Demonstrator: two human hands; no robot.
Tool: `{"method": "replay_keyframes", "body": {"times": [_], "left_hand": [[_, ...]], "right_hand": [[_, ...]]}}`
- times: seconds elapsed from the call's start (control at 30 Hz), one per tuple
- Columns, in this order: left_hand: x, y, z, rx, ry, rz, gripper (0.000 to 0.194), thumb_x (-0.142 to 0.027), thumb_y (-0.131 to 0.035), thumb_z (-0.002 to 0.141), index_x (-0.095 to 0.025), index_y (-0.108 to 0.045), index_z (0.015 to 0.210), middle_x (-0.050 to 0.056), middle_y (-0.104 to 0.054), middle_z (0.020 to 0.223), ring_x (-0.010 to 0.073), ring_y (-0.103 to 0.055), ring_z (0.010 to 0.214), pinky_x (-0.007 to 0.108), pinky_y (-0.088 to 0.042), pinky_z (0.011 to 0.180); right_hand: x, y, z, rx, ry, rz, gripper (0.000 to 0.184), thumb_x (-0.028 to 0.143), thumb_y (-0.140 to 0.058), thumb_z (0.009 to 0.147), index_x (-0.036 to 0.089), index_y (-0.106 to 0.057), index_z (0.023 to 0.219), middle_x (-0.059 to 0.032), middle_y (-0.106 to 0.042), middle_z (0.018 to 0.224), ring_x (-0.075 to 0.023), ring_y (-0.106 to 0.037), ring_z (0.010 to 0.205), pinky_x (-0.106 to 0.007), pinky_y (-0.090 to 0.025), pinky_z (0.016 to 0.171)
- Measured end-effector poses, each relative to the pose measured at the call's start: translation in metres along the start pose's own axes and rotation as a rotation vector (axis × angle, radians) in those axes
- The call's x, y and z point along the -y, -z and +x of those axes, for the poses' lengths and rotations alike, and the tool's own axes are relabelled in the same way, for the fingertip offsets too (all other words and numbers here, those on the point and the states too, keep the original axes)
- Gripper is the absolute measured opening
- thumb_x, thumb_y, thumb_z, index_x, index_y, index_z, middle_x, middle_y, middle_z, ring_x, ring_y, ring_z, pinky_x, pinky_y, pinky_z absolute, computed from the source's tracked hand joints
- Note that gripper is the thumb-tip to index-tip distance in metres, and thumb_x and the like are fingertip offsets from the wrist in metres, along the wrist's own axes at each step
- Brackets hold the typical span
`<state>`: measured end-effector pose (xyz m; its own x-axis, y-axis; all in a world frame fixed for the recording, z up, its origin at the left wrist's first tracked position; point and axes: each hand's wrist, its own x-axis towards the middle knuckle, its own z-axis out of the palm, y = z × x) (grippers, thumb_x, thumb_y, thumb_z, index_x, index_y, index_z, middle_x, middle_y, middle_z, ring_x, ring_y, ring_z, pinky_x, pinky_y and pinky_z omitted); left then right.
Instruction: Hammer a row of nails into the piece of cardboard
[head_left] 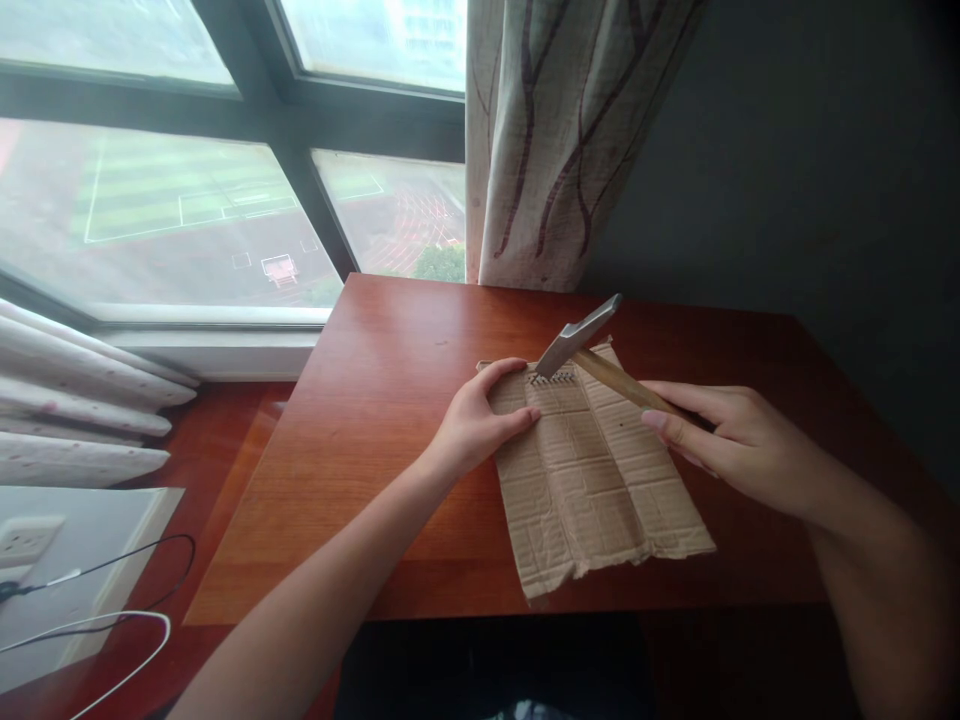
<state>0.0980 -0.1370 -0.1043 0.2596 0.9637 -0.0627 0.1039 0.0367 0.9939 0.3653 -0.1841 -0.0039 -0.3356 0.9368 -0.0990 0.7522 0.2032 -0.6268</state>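
Observation:
A creased sheet of brown cardboard lies on the wooden table. My left hand rests at its upper left edge, thumb and forefinger spread apart and touching the cardboard. Between that forefinger and the sheet's far edge runs a short row of several small dark nails or marks, too small to tell which. My right hand is wrapped round the wooden handle of a hammer. The hammer's metal head is tilted over the row, its lower end at or just above the row's left end; contact cannot be made out.
The reddish-brown table reaches to the window and a patterned curtain. A dark wall stands on the right. At lower left, cables hang near a wall socket.

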Motion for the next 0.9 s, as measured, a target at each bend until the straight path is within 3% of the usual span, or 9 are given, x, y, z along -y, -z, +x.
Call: {"method": "replay_keyframes", "body": {"times": [0.33, 0.7, 0.9], "left_hand": [[-0.0004, 0.0004, -0.0004, 0.002, 0.003, 0.003, 0.06, -0.024, -0.082, 0.073, -0.018, -0.065, 0.13, 0.01, -0.07, 0.13, 0.0288, -0.064, 0.124, 0.043, -0.05, 0.111], [0.001, 0.0, -0.0005, -0.012, 0.008, 0.02, 0.058, -0.025, -0.082, 0.073, -0.02, -0.067, 0.128, 0.008, -0.07, 0.13, 0.0287, -0.064, 0.124, 0.043, -0.05, 0.11], [0.0009, 0.0001, -0.0002, -0.006, 0.008, 0.01, 0.06, -0.025, -0.082, 0.073, -0.019, -0.066, 0.13, 0.01, -0.07, 0.131, 0.0289, -0.065, 0.124, 0.042, -0.05, 0.111]], "right_hand": [[-0.0004, -0.0011, 0.0025, -0.001, 0.007, -0.008, 0.04, 0.046, -0.057, 0.104, 0.037, -0.068, 0.141, 0.0007, -0.075, 0.135, -0.0313, -0.073, 0.119, -0.044, -0.061, 0.099], [-0.0044, -0.0015, 0.0018, 0.025, 0.015, -0.006, 0.042, 0.045, -0.057, 0.104, 0.038, -0.066, 0.144, -0.0005, -0.075, 0.135, -0.0347, -0.071, 0.121, -0.051, -0.06, 0.101], [0.0004, -0.0024, 0.0028, 0.023, 0.015, -0.012, 0.041, 0.045, -0.056, 0.105, 0.037, -0.067, 0.143, -0.0006, -0.074, 0.137, -0.0333, -0.071, 0.122, -0.047, -0.059, 0.101]]}}
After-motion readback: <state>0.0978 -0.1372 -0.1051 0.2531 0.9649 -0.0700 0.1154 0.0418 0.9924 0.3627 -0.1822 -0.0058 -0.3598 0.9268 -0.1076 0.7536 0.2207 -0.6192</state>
